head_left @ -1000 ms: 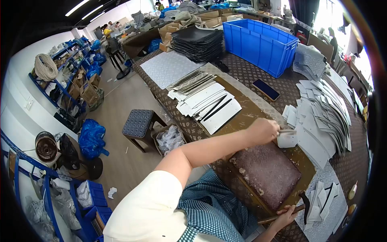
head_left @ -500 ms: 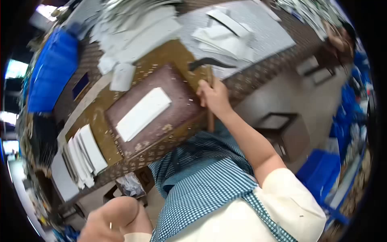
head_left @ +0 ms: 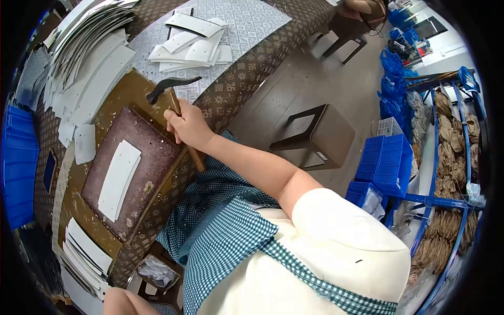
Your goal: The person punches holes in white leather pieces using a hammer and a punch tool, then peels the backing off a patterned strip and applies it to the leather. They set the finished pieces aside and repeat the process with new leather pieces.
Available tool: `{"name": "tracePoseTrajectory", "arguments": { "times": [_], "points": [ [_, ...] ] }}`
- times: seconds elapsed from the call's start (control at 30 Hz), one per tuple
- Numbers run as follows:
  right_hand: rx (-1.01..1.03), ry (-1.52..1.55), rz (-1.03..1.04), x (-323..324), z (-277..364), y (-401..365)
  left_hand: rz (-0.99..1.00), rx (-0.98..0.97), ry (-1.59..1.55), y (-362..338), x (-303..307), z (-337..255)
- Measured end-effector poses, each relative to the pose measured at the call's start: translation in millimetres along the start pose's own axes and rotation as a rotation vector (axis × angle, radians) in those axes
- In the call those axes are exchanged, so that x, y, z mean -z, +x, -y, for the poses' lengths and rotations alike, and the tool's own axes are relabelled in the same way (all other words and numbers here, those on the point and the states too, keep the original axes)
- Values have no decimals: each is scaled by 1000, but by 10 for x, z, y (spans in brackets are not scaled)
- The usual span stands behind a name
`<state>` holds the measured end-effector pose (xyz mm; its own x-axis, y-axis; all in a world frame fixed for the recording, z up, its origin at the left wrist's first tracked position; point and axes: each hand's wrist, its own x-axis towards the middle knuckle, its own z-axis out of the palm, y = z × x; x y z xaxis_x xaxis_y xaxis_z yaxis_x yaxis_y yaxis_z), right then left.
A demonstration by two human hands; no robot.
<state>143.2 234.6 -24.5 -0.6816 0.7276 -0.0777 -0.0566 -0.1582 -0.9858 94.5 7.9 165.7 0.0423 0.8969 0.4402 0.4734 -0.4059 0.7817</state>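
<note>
My right hand (head_left: 188, 125) is closed round the wooden handle of a hammer (head_left: 172, 88), whose dark curved head is raised beside the board. A white strip with small holes (head_left: 119, 180) lies on the worn maroon pad (head_left: 137, 137), touched by neither hand. The pad rests on a brown board (head_left: 137, 84). At the bottom left only a bare arm shows; my left hand is out of the frame. Near that arm stands a stack of white strips (head_left: 86, 257). More white pieces (head_left: 197, 42) are piled on the patterned sheet beyond the hammer.
Large fanned stacks of white sheets (head_left: 89, 47) stand at the upper left. A blue bin (head_left: 20, 163) is at the far left. On the floor to the right are a brown stool (head_left: 333, 134) and blue crates (head_left: 386, 163), beside a blue rack (head_left: 436, 199). Another person's arm (head_left: 362, 7) shows at the top.
The view has swung to the right, so the table and pad appear further left. My left hand, blurred at the bottom earlier, has left the frame. My right hand still holds the hammer.
</note>
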Motion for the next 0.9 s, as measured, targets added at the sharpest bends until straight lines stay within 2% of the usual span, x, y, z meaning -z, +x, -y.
{"name": "tracePoseTrajectory", "arguments": {
  "times": [0.9],
  "points": [
    [-50, -70, -40, -58, -85, 93, -104, -288, -21, -388, 197, -26]
  ]
}}
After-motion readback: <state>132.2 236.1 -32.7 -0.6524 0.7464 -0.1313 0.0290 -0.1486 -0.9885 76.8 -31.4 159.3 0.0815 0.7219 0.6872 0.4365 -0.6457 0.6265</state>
